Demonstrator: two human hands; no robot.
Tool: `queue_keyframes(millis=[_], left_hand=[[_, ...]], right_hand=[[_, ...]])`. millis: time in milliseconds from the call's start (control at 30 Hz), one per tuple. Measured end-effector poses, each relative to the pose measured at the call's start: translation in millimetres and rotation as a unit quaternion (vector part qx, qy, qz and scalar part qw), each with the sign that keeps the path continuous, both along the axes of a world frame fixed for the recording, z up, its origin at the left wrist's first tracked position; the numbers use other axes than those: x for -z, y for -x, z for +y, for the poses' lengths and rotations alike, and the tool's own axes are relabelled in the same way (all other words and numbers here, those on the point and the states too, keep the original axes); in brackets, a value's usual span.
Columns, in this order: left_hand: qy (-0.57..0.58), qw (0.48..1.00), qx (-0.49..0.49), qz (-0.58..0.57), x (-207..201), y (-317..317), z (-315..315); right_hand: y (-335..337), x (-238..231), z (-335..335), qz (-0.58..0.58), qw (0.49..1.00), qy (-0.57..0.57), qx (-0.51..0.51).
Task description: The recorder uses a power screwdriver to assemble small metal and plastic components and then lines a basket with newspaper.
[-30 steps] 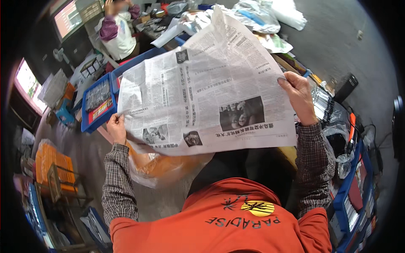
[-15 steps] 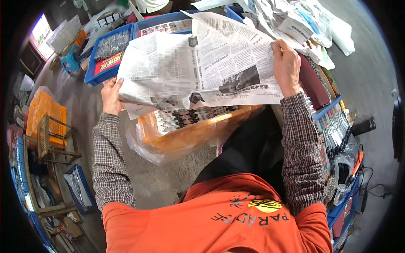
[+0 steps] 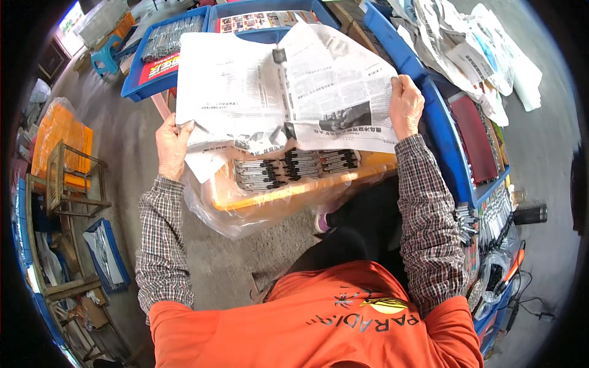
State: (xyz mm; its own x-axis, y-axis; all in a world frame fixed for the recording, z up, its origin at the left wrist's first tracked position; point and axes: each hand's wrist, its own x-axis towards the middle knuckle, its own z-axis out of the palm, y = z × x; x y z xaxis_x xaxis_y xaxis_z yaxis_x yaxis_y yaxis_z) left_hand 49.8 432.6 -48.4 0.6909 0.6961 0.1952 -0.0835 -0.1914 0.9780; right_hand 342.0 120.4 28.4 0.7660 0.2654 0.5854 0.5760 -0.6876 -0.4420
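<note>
A creased, printed newspaper sheet (image 3: 236, 92) is spread between my two hands. My left hand (image 3: 173, 144) pinches its left edge, thumb on top. At the right edge, my right hand (image 3: 406, 107) grips the paper with fingers closed. Just beneath the sheet stands a yellow-orange crate (image 3: 307, 187) lined with clear plastic. Several bundles of pens (image 3: 300, 164) with black parts lie side by side in it. The paper hangs over the crate's far part and hides it.
Beyond the paper stand a blue tray (image 3: 132, 83) of pens and another blue tray (image 3: 270, 7). To the right are crumpled papers (image 3: 469, 64), a blue bin (image 3: 438, 132) with a dark red piece, and a black bottle (image 3: 531, 213). A wooden stool (image 3: 58, 178) stands left.
My hands have come a little closer together. The newspaper sheet has sagged at its middle, and more of the pens in the crate now show below it. Both hands keep their grip.
</note>
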Motion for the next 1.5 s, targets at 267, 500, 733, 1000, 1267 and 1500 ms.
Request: queue_keyframes(millis=[267, 500, 733, 1000, 1267, 1500], left_hand=[[0.140, 0.988, -0.056, 0.018, 9.9, 11.6, 9.3], [0.178, 0.980, -0.057, 0.072, -10.9, 35.9, 42.0], [0.170, 0.971, -0.081, 0.148, 10.5, 31.7, 30.6], [-0.005, 0.961, -0.050, 0.271, -15.2, 3.6, 11.6], [-0.222, 0.904, -0.002, 0.367, -37.6, -10.4, 0.2], [-0.340, 0.849, 0.040, 0.402, -18.9, -25.4, -50.2]], right_hand=[[-29.8, 50.5, -1.7, 0.056, 0.996, 0.064, 0.015], [-27.7, 60.9, 2.6, 0.148, 0.970, 0.181, 0.062], [-44.5, 134.1, -25.2, 0.131, 0.965, 0.227, -0.024], [-30.2, 140.9, -28.3, 0.152, 0.909, 0.387, -0.019], [-19.7, 163.4, -21.6, 0.135, 0.932, 0.329, -0.075], [-30.8, 198.1, -30.0, 0.024, 0.972, 0.215, -0.087]])
